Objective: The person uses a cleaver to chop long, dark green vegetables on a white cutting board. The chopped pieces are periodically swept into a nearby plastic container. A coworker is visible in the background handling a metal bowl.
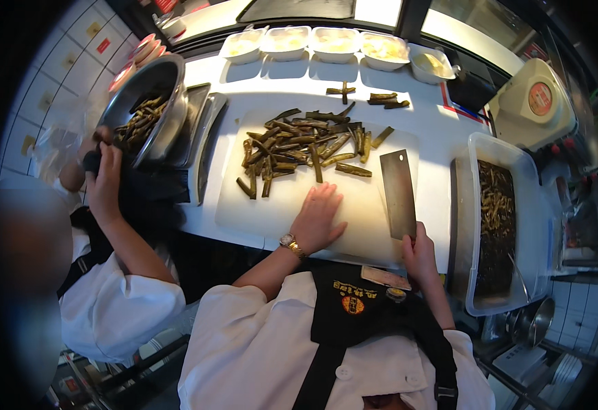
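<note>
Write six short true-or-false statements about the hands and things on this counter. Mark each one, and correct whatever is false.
1. The right hand holds the cleaver by its handle. True.
2. The left hand is clenched in a fist. False: its fingers are extended over the cutting board.
3. Dark green pieces lie in a loose pile on the cutting board. True.
4. The wristwatch is on the right wrist. False: it is on the left wrist.
5. The metal bowl is to the left of the cutting board. True.
6. Only two white containers stand in the row beyond the cutting board. False: there are five.
</note>
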Tool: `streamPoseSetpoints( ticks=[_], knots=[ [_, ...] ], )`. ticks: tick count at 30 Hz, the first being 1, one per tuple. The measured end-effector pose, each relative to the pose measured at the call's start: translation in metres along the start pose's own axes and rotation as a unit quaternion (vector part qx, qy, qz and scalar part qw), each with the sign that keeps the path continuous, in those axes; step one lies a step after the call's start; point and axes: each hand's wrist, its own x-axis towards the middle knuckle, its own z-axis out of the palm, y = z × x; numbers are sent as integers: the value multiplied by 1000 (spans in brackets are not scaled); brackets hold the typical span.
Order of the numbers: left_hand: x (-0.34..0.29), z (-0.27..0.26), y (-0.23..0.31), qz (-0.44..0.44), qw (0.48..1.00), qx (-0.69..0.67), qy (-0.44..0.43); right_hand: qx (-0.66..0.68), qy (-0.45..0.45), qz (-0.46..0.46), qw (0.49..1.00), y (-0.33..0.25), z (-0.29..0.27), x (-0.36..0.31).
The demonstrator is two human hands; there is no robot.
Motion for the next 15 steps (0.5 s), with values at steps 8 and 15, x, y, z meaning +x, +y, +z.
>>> streamPoseSetpoints(
  ticks=[8,15],
  knots=[
    [75,0,-29,11,996,40,77,-31,31,-34,998,-9,4,-5],
    [60,25,-8,77,996,46,27,-16,36,-47,998,-4,-1,-11]
  ],
)
